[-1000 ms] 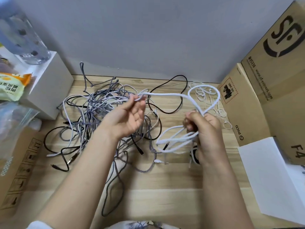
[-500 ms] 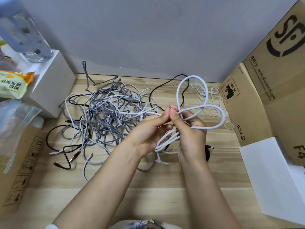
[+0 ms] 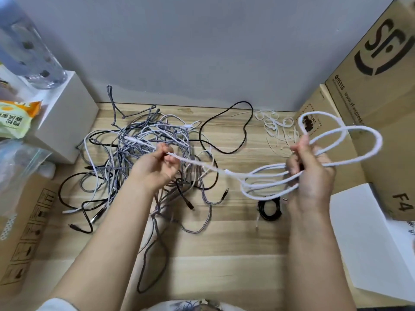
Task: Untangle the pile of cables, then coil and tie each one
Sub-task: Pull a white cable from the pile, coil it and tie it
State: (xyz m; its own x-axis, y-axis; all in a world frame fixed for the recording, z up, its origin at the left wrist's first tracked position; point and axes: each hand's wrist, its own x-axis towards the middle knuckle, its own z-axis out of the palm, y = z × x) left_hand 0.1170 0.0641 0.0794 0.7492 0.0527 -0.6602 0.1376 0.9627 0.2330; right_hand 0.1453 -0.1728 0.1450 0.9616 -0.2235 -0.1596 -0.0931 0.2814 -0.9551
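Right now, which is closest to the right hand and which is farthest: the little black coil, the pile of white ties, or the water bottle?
From the right hand, in the head view:
1. Little black coil, on the table just below the hand.
2. Pile of white ties, at the back of the table, by the wall. It looks nearly as close as the coil, so those two are hard to rank.
3. Water bottle, far off at the back left.

1. Only one view is given, taken from a head-worn wide-angle camera.
2. The light wooden tabletop (image 3: 224, 248) is looked down upon, forward toward the plain grey wall (image 3: 202, 46).
3. The scene is seen from close range, with both forearms entering from the bottom edge.
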